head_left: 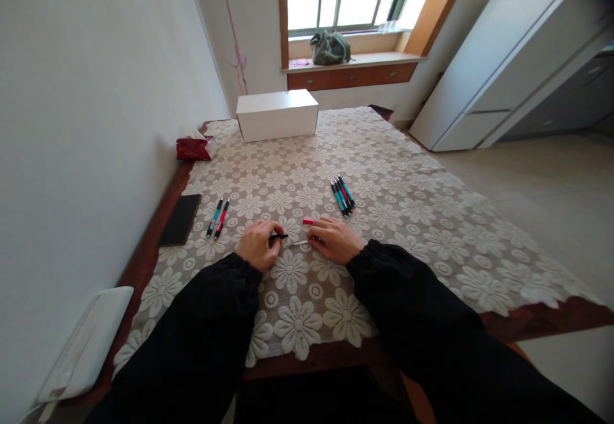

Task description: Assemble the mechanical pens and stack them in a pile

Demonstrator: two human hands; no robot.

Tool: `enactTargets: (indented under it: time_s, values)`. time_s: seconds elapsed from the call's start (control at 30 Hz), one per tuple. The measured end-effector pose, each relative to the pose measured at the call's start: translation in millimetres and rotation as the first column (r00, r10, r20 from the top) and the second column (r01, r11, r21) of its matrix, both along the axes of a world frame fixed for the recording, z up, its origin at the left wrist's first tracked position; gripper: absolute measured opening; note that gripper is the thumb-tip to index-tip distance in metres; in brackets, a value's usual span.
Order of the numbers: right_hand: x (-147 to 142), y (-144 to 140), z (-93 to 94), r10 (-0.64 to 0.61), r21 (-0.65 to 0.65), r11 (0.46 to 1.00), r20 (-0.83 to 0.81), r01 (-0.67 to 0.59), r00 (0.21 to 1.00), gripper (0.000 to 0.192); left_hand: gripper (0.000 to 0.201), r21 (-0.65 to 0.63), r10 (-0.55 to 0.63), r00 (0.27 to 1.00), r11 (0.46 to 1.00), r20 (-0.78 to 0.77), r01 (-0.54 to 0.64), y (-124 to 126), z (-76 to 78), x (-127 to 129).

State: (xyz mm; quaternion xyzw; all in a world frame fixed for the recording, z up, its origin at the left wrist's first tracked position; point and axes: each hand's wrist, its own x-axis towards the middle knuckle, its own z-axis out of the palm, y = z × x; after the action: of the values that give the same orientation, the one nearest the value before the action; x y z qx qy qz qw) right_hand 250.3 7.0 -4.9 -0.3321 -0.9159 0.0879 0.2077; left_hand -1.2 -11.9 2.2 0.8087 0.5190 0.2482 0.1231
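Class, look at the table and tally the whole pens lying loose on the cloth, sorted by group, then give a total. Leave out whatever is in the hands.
Pens in the left pair, beside the black phone: 2
Pens in the right cluster: about 5, bunched too tightly for a sure count
Total: about 7
The left hand and right hand hold pen parts, not counted.

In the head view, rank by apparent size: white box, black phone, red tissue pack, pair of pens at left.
1. White box
2. Black phone
3. Red tissue pack, though it lies farther off
4. Pair of pens
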Motion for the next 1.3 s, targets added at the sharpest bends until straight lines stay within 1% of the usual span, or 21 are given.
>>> enactTargets:
  time_s: [0.27, 0.47, 0.87, 1.3]
  values:
    - [0.0, 0.1, 1.2, -0.005, 0.002, 1.000, 0.006, 0.005, 1.000, 0.006, 0.017, 0.004, 0.001, 1.000, 1.000, -0.007, -0.001, 0.3, -2.1, -0.4]
    - [-0.1, -0.3, 1.7, -0.010, 0.002, 1.000, -0.002, 0.010, 1.000, 0.006, 0.015, -0.007, 0.003, 1.000, 1.000, 0.009, -0.003, -0.3, -0.5, 0.2]
    - [0.6, 0.5, 1.3, 0.000, 0.004, 1.000, 0.010, 0.000, 1.000, 0.007, 0.016, -0.010, -0.001, 1.000, 1.000, -0.006, 0.001, 0.4, -2.4, -0.1]
    - [0.3, -0.2, 0.3, -0.009, 0.020, 1.000, 0.019, 0.009, 1.000, 0.007, 0.017, -0.009, -0.012, 1.000, 1.000, -0.011, 0.011, -1.0, 1.6, 1.4]
